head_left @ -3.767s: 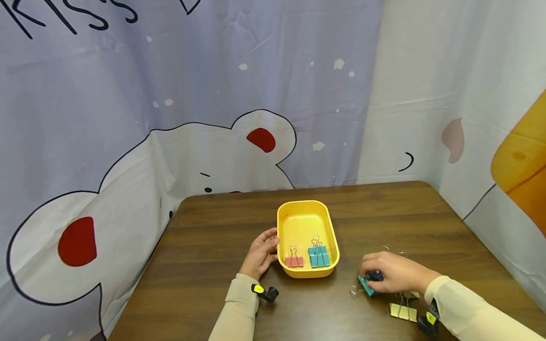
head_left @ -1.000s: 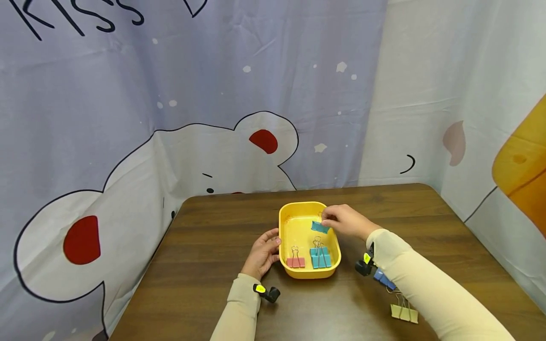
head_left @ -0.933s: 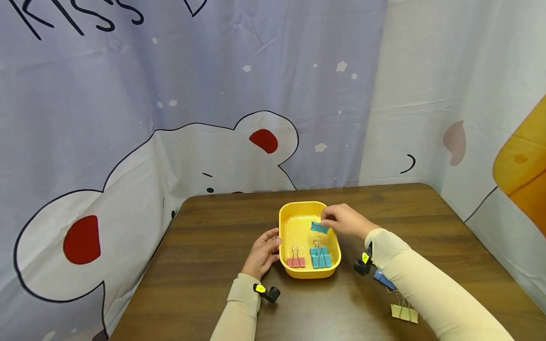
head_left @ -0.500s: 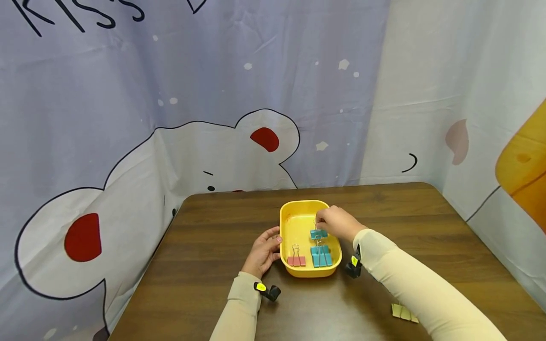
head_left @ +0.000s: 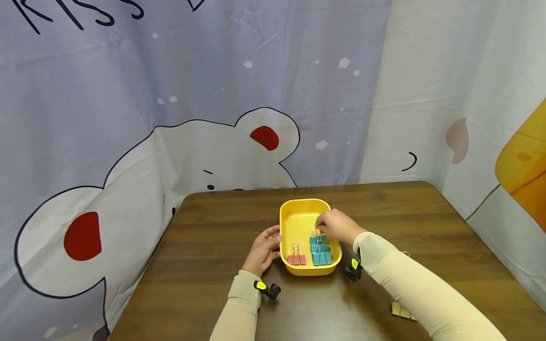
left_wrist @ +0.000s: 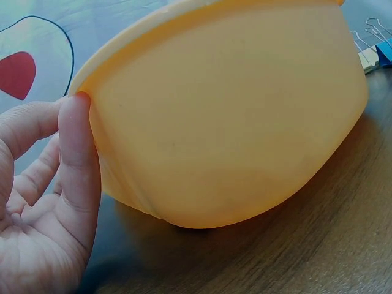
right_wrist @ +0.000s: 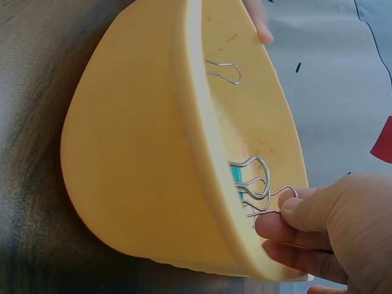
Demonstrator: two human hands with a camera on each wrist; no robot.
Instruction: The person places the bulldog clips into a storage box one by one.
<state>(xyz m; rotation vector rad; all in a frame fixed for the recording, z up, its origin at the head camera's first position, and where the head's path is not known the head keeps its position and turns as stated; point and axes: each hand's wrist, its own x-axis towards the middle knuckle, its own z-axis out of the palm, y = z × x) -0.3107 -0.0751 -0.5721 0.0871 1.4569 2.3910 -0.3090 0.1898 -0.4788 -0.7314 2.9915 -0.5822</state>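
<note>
My left hand (head_left: 263, 251) holds the left side of the yellow tray (head_left: 286, 271), thumb and fingertips at the rim. In the left wrist view its thumb (left_wrist: 78, 153) stands against the tray's corner. My right hand (head_left: 340, 226) reaches over the tray's right wall and pinches the wire handle of a teal binder clip (head_left: 314, 239). This clip sits low in the tray, just behind other teal binder clips (head_left: 322, 259). A pink binder clip (head_left: 296, 259) lies to their left. Seen from the right wrist, the tray's near wall hides most of the clip bodies.
Right of the tray, a pale yellow binder clip (head_left: 401, 310) lies on the brown table (head_left: 222, 227), partly under the right sleeve. A blue binder clip (left_wrist: 386, 54) shows beyond the tray in the left wrist view. A printed curtain (head_left: 213, 85) hangs behind the table.
My right hand has carried the teal binder clip from the right of the table into the tray, then lowered it toward the other teal clips. The left hand has stayed at the tray.
</note>
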